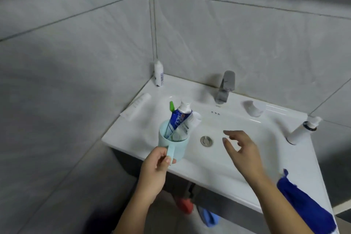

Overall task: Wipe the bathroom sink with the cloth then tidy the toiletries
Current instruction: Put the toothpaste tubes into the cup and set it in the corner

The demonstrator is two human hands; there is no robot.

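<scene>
My left grip (155,165) has the cup (180,148) by its handle, thumb and fingers pinched round that little tab. The cup hangs upright over the front-left rim of the sink (252,125). It sits at 12 o'clock from the grip, long axis straight up, with the toothbrush (171,106) and toothpaste (179,119) leaning out toward 1 o'clock. That lean is what I'm watching: tip the cup further that way and I judge the load slides into the basin.

My right grip (241,150) is empty, fingers spread and loosely bent, hovering above the basin at 3 o'clock of the drain (206,141). The cloth (303,205) lies bunched on the front-right corner of the counter (303,157), at 5 o'clock from that grip, so I read the wiping as finished and the tidying as under way.

Where does the cup go? Bare counter lies at 11 o'clock from it, between the flat tube (138,106) and the basin edge, with the bottle (158,74) standing further back in the corner. The left grip is the nearer one, so a short carry up and away should do it.

The pump bottle (303,129) lies on its side at 2 o'clock of the right grip, its axis running from 8 to 2. I'd take that one with the right.
</scene>
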